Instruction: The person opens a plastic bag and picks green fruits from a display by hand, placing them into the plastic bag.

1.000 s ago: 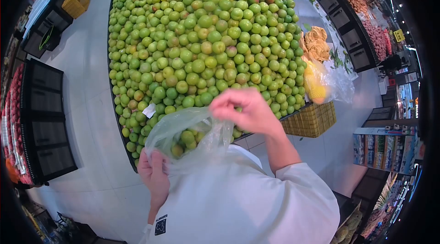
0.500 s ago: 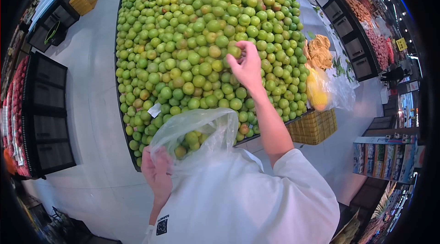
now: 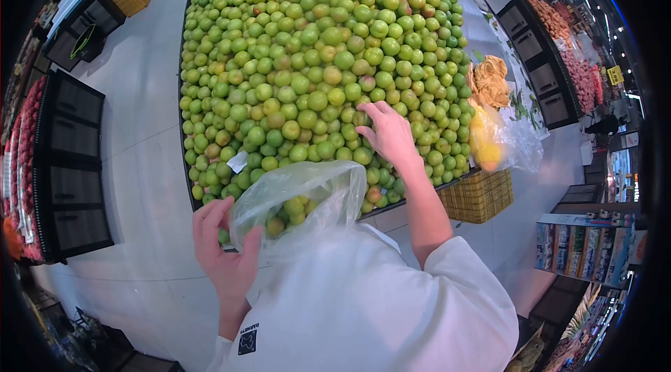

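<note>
A large heap of green plums (image 3: 279,57), some with a reddish blush, fills the display stand in front of me. At the front of the heap, my right hand (image 3: 393,136) has its thumb and fingers curved around a green plum (image 3: 364,119), which is partly hidden. A clear plastic bag (image 3: 314,175) stands wide at the mouth against my shirt, with several plums inside. My left hand (image 3: 227,246) is beside the bag's left rim, fingers and thumb spread, the thumb close to the plastic. What supports the bag is hidden.
Along the stand's right edge lie a crumpled orange-yellow cloth (image 3: 491,82) and a plastic bag with yellow contents (image 3: 486,138). Below them is a yellow basket (image 3: 477,197). A white scrap (image 3: 237,162) sits on the plums. Dark cabinets (image 3: 73,169) flank the left aisle.
My right hand has moved down and slightly right over the plums, towards me. My left hand has let go of the bag's rim, shifted left and spread its fingers.
</note>
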A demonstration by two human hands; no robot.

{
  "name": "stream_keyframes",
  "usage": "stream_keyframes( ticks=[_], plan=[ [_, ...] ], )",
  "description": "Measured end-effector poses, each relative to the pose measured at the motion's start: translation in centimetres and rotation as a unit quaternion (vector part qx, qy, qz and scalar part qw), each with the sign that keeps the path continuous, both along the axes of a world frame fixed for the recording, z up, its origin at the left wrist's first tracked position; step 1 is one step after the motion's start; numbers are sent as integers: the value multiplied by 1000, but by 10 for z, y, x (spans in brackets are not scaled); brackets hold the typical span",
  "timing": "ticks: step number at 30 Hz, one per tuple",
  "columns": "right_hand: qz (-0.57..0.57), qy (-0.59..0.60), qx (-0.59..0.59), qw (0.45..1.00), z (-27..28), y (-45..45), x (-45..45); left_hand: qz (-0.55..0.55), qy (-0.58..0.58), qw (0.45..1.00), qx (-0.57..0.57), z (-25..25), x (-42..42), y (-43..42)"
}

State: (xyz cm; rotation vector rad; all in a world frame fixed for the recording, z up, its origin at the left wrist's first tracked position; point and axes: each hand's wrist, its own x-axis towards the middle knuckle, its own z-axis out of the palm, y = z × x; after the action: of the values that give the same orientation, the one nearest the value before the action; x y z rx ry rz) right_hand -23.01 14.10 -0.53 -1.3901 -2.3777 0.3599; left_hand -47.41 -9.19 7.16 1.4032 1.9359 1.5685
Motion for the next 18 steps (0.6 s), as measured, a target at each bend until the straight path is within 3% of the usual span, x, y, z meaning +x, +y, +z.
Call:
stream_keyframes(
  ticks=[3, 4, 5, 6, 7, 9, 11, 14, 15, 17, 18],
  plan=[
    [8, 61, 6, 998, 0, -1, 3, -11, 59, 997, -51, 9, 2, 11],
    [-25, 313, -205, 927, 6, -3, 3, -8, 62, 997, -41, 7, 2, 13],
    [-56, 528, -394, 750, 9, -4, 5, -6, 66, 997, -32, 4, 3, 15],
    [-29, 632, -482, 606, 13, -6, 12, -6, 65, 997, -35, -1, 1, 15],
    [-34, 632, -483, 605, 15, -11, 12, -15, 43, 998, -45, -6, -4, 15],
    [-30, 736, -541, 406, 28, -24, 9, -27, 20, 998, -56, -14, -5, 18],
    [-41, 744, -539, 392, 40, -36, 5, -8, -120, 991, -53, -20, -5, 20],
    [123, 737, -566, 348, 37, -48, 4, -17, -204, 977, -59, -18, -5, 20],
    [123, 737, -568, 345, 37, -54, 2, -15, -202, 977, -61, -17, -3, 19],
    [309, 565, -596, 480, 45, -68, -1, -17, -271, 960, -70, -11, 5, 21],
    [333, 463, -552, 609, 55, -77, -10, -20, -269, 960, -71, -8, 9, 21]
  ],
)
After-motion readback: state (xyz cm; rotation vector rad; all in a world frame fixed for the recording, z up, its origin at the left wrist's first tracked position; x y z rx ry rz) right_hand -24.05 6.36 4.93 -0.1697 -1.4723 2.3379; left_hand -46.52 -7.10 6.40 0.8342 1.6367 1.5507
